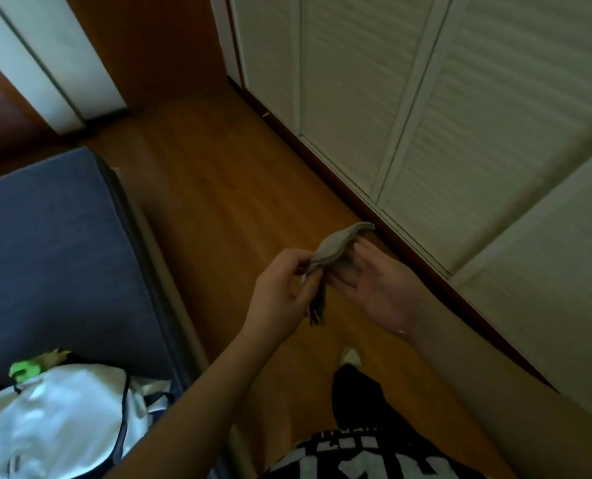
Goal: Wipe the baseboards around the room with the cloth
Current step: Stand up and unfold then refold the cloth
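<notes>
While left hand (pixel 280 288) pinches cloth (pixel 336 248), baseboard (pixel 339 178) beside open floor (pixel 218 188)

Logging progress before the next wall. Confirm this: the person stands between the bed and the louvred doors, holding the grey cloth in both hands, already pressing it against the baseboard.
Not quite. The head view shows the cloth held in the air above the floor, clear of the baseboard. The left hand pinches it; the right hand supports it, open. The rest stands.
</notes>
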{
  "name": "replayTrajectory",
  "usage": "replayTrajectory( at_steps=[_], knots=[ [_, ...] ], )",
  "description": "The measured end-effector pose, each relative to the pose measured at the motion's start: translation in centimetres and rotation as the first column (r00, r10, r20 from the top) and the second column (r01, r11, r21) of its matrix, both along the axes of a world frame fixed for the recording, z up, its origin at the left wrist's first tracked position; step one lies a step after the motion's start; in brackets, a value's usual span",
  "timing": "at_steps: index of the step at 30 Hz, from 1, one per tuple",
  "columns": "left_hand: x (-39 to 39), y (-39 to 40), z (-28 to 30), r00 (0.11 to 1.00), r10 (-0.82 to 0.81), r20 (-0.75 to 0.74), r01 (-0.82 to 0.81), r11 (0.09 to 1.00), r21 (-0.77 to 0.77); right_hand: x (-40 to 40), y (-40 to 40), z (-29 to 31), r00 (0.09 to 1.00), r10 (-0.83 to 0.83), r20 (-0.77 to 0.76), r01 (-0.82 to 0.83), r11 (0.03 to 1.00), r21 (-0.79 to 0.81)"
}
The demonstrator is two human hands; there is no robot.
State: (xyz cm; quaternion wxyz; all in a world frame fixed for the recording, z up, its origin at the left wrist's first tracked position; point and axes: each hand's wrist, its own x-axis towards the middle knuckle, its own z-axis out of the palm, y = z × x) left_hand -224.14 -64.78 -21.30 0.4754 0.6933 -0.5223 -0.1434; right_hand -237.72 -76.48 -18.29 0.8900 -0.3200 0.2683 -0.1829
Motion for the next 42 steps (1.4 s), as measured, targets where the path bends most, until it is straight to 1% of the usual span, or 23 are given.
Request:
replayTrajectory(
  at_steps=[2, 4, 6, 8, 9, 10, 11, 12, 13, 14, 15, 17, 19, 22, 24, 25, 28, 30, 32, 34, 36, 40, 42],
  knots=[
    [2.2, -2.4, 0.4, 0.993, 0.044, -0.112, -0.041, 0.999, 0.025, 2.3, -3.3, -0.8, 1.000, 0.016, -0.027, -0.015, 0.999, 0.040],
    [4.5, -4.9, 0.8, 0.982, 0.089, -0.168, -0.082, 0.996, 0.046, 4.5, -6.7, -1.3, 0.997, 0.036, -0.066, -0.034, 0.999, 0.040],
    [6.5, -7.2, 1.4, 0.976, 0.128, -0.177, -0.118, 0.991, 0.070, 6.5, -10.2, -2.0, 0.990, 0.043, -0.132, -0.050, 0.998, -0.047],
    [8.7, -9.4, 1.9, 0.975, 0.147, -0.168, -0.129, 0.985, 0.110, 8.3, -13.4, -2.6, 0.973, 0.032, -0.229, -0.088, 0.967, -0.238],
    [9.8, -10.2, 2.1, 0.976, 0.153, -0.156, -0.132, 0.982, 0.133, 9.2, -14.9, -2.8, 0.954, 0.013, -0.299, -0.133, 0.914, -0.384],
    [10.9, -11.1, 2.4, 0.977, 0.158, -0.142, -0.137, 0.979, 0.150, 10.1, -16.5, -3.0, 0.935, -0.007, -0.356, -0.197, 0.822, -0.534],
    [11.9, -11.8, 2.7, 0.977, 0.167, -0.134, -0.145, 0.976, 0.163, 11.1, -18.1, -3.2, 0.921, -0.005, -0.390, -0.273, 0.705, -0.654],
    [12.9, -12.4, 3.0, 0.976, 0.177, -0.130, -0.154, 0.973, 0.172, 12.2, -19.4, -3.4, 0.911, 0.015, -0.412, -0.343, 0.583, -0.737],
    [13.8, -12.9, 3.2, 0.974, 0.187, -0.125, -0.164, 0.971, 0.173, 13.4, -20.4, -3.6, 0.903, 0.046, -0.427, -0.396, 0.475, -0.786],
    [14.6, -13.2, 3.4, 0.973, 0.200, -0.119, -0.178, 0.969, 0.172, 14.8, -21.2, -3.7, 0.897, 0.088, -0.434, -0.432, 0.388, -0.814],
    [15.5, -13.4, 3.6, 0.969, 0.218, -0.119, -0.196, 0.965, 0.175, 16.2, -21.7, -3.9, 0.889, 0.134, -0.437, -0.456, 0.331, -0.826],
    [17.3, -13.5, 3.8, 0.954, 0.259, -0.152, -0.231, 0.956, 0.181, 19.2, -22.2, -4.3, 0.872, 0.213, -0.440, -0.486, 0.272, -0.831],
    [19.5, -13.5, 3.9, 0.932, 0.299, -0.206, -0.265, 0.948, 0.176, 22.5, -22.4, -4.7, 0.867, 0.263, -0.424, -0.488, 0.268, -0.831],
    [23.4, -13.1, 3.4, 0.879, 0.376, -0.293, -0.339, 0.925, 0.169, 27.7, -22.7, -5.2, 0.867, 0.316, -0.384, -0.483, 0.347, -0.804],
    [26.2, -12.8, 2.7, 0.848, 0.405, -0.342, -0.369, 0.914, 0.168, 31.2, -23.1, -5.4, 0.865, 0.337, -0.373, -0.485, 0.364, -0.795],
    [27.8, -12.6, 2.2, 0.835, 0.421, -0.356, -0.385, 0.907, 0.170, 33.1, -23.2, -5.5, 0.866, 0.342, -0.366, -0.481, 0.368, -0.795],
    [32.8, -12.2, 1.2, 0.806, 0.469, -0.363, -0.437, 0.883, 0.170, 38.6, -23.0, -4.5, 0.875, 0.353, -0.331, -0.467, 0.439, -0.768],
    [36.0, -12.2, 0.9, 0.777, 0.491, -0.394, -0.468, 0.869, 0.161, 42.0, -22.8, -3.6, 0.875, 0.372, -0.309, -0.462, 0.450, -0.764],
    [39.1, -12.4, 1.1, 0.758, 0.472, -0.450, -0.466, 0.875, 0.133, 45.1, -22.7, -3.0, 0.886, 0.370, -0.279, -0.431, 0.438, -0.789],
    [42.0, -12.7, 1.6, 0.755, 0.429, -0.496, -0.437, 0.893, 0.107, 47.9, -22.8, -2.7, 0.900, 0.351, -0.258, -0.398, 0.422, -0.814],
    [44.6, -13.1, 1.8, 0.772, 0.398, -0.495, -0.406, 0.909, 0.097, 50.1, -23.1, -2.4, 0.922, 0.312, -0.228, -0.349, 0.418, -0.839],
    [49.2, -14.3, 1.4, 0.863, 0.352, -0.361, -0.348, 0.934, 0.078, 54.1, -24.7, -2.1, 0.954, 0.250, -0.163, -0.260, 0.428, -0.865],
    [51.5, -15.4, 1.0, 0.881, 0.329, -0.340, -0.325, 0.943, 0.069, 56.2, -26.2, -1.9, 0.957, 0.247, -0.154, -0.250, 0.430, -0.867]
  ],
)
